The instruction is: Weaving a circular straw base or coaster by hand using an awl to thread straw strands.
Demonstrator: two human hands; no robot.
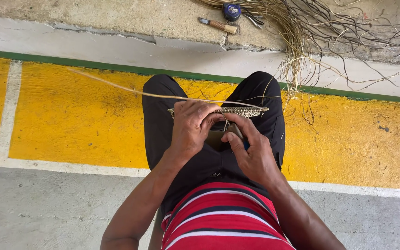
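At the centre of the frame both hands work on a flat woven basket piece (237, 111) held edge-on over the lap. The left hand (191, 127) is clamped on its near rim, fingers curled over the top, while the right hand (251, 150) pinches beneath it; what its fingertips grip is hidden. A long strand (130, 90) runs from the weave toward the upper left. This looks like mid-weave; the next pass calls for holding the strand taut. Loose fibres (311, 41) and a knife (217, 25) lie upper right.
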